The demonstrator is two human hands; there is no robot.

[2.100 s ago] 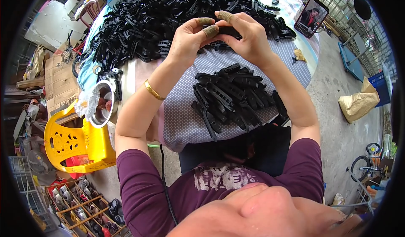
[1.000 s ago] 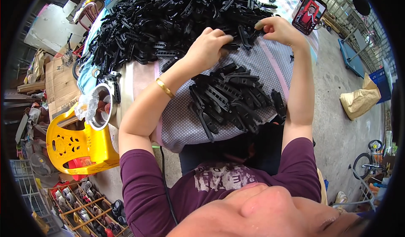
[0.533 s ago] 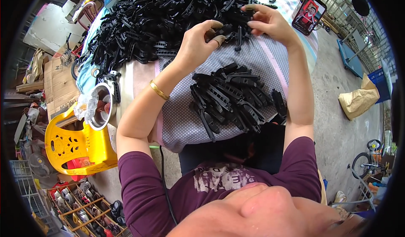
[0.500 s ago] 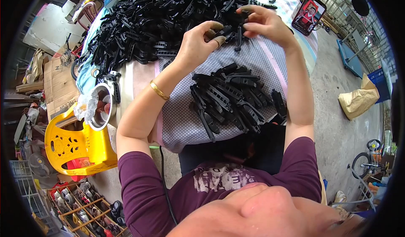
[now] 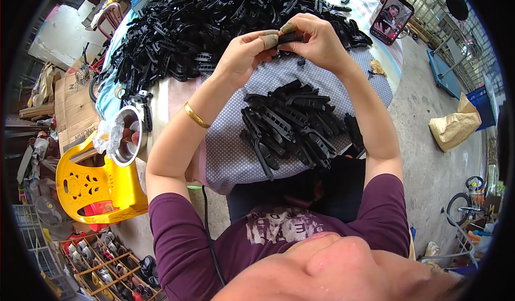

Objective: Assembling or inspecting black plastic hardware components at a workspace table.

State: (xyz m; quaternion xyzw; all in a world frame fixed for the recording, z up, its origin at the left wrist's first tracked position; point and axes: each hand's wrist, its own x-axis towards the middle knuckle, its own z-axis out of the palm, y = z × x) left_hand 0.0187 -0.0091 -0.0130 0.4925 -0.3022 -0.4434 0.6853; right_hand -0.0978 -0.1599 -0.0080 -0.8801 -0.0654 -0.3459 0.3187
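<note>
Over the table, my left hand (image 5: 240, 60) and my right hand (image 5: 321, 42) meet at a short black plastic piece (image 5: 291, 38). Both are closed on it, with thumbs and fingertips pinching from either side. Tan covers wrap several of the fingertips. Just beyond the hands spreads a big heap of long, slotted black plastic parts (image 5: 177, 38). Closer to me, a smaller pile of similar black parts (image 5: 284, 121) lies on the dotted cloth (image 5: 225, 156). A tiny black bit (image 5: 301, 62) rests below my right hand.
A phone (image 5: 392, 18) stands at the table's far right, near a tan scrap (image 5: 377, 68). At left are a metal bowl (image 5: 140, 140) with a plastic bag and a yellow plastic chair (image 5: 126, 186). A black cable (image 5: 208, 220) runs beside my left arm.
My hands have come together; the right hand moved left and closed on the black piece with the left. A dangling black part by the right hand is no longer seen there.
</note>
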